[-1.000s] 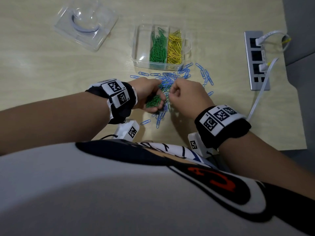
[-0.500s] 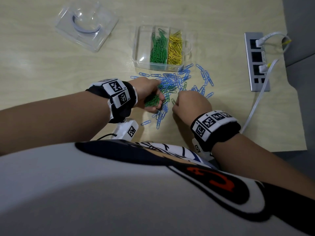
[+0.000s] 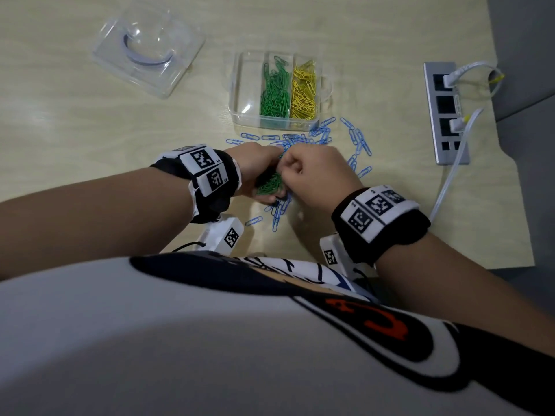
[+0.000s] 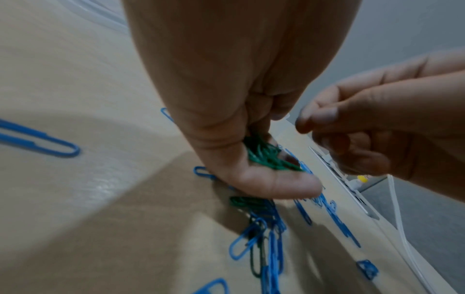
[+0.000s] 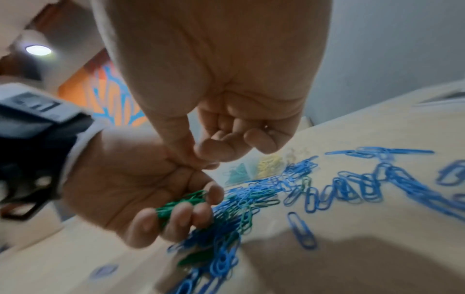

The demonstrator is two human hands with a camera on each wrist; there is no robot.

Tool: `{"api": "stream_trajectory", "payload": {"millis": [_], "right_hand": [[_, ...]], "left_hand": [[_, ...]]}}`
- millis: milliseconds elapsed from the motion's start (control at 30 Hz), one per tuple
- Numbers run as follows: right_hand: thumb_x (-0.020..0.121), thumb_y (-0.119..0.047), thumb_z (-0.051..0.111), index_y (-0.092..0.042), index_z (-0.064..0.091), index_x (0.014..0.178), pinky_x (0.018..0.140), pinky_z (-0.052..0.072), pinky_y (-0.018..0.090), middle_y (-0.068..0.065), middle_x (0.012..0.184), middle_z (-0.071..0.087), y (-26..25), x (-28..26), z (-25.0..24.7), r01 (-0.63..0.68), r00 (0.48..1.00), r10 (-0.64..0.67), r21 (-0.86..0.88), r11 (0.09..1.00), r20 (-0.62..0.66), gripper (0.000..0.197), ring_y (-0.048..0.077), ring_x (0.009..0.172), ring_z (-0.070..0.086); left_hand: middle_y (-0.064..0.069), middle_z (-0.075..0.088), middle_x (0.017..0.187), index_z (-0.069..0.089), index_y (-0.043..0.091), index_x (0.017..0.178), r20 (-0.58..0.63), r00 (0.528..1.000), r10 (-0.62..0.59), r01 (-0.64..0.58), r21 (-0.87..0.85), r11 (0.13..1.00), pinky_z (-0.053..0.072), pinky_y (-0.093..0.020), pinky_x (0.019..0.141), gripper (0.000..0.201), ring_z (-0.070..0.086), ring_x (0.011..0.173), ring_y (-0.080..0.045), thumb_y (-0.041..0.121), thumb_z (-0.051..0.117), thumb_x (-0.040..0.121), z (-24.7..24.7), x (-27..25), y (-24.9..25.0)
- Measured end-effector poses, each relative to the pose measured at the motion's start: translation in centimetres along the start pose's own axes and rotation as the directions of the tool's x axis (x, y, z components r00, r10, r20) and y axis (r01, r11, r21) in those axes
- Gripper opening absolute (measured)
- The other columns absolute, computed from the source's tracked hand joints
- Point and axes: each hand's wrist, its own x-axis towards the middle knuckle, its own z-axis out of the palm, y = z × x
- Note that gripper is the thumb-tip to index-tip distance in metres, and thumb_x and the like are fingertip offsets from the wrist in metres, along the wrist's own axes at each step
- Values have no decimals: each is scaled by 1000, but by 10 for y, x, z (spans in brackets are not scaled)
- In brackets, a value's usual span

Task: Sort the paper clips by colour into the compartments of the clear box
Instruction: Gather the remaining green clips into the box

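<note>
Pale wooden tabletop (image 3: 75,121) carries a clear plastic compartment box (image 3: 240,85): green clips middle, yellow clips right. Loose blue paper clips (image 3: 359,142) lie scattered just in front of it. Left hand (image 3: 258,172) cups a bunch of green paper clips (image 3: 270,184), fingers curled round them. Right hand (image 3: 315,175) touches it, thumb and forefinger pinched; contents cannot tell.

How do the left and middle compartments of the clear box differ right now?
The left compartment of the clear box holds no clips, while the middle compartment is filled with green clips. The left compartment shows bare clear plastic with a glint; the middle compartment's floor is hidden under clips. Both are open-topped and run the same way, side by side.
</note>
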Motion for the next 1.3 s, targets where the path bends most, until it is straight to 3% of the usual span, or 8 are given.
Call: {"api": "stream_trajectory", "payload": {"millis": [100,200,433,600,733,900,1000,1300], "right_hand": [[89,-24,49,-13,65,90,72,45,32,11,91,67,22,19,-8,-169,974,151,-101,980,-171,20,30,90,60],[90,-28,50,-7,64,93,66,38,31,16,94,65,46,37,-12,-284,954,246,-264,922,-169,25,33,91,59],[82,-24,57,-14,53,75,50,30,29,10,74,52,45,51,-9,-227,969,246,-368,902,5,13,29,69,46],[80,-25,56,-14,62,79,67,49,33,5,79,63,20,33,-17,-141,989,130,-184,973,-75,12,26,77,58],[81,-25,64,-23,69,78,77,52,33,-3,78,69,-8,16,-5,18,995,-17,-7,1000,99,6,17,79,64],[86,-27,57,-20,66,89,76,51,33,1,91,68,15,32,1,-64,994,56,-91,994,-92,11,22,86,62],[86,-34,62,-24,59,96,81,49,37,5,108,56,30,37,3,-65,997,72,-290,955,14,14,27,95,58],[81,-19,55,-26,61,81,74,51,36,4,93,64,32,32,-14,-78,996,67,-219,973,-53,10,27,88,59]], "left_hand": [[-9,57,65,56,9,77,21,999,-27,27,12,1000,48,-26,59,52,58,54,-17,41,24,103,0,-2,0],[-9,56,66,56,7,76,13,999,-36,36,29,999,51,-22,53,53,58,59,-20,42,25,103,-3,-4,0],[-10,56,65,57,6,77,-2,999,-48,48,14,999,53,-25,57,55,56,64,-22,43,25,102,-11,-1,1],[-10,57,68,57,6,80,-15,999,-42,41,-20,999,53,-27,60,56,58,60,-19,45,23,102,-13,2,3],[-13,59,70,58,5,93,-42,999,-22,19,-50,999,56,-30,60,49,62,55,-19,43,29,102,-12,6,3],[-8,59,62,57,8,78,-19,999,-45,43,-57,997,53,-35,79,55,59,60,-18,44,24,103,-13,4,1],[-10,58,63,57,7,76,-31,998,-52,50,-63,997,49,-42,93,56,58,63,-21,44,23,103,-15,3,-1],[-13,57,67,57,6,78,-53,998,-43,39,-85,996,51,-40,87,55,58,64,-23,43,25,102,-21,3,-1]]}}
